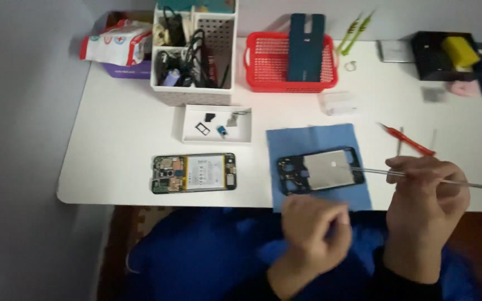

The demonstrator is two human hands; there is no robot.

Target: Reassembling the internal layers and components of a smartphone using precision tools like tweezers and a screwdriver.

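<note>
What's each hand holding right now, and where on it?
Right hand holds a thin metal tool around mid-shaft, tip over the phone frame. Left hand looks curled, apparently holding nothing.

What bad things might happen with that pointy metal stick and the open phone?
The thin metal tool in the right hand reaches over the phone frame and might scratch it. The opened phone lies near the table edge, so a bump may knock it off. Tiny parts in the white tray may get lost.

White table (118, 139): opened phone (194, 173), blue mat (319, 139), red basket (263, 61), white tray (191, 134).
</note>
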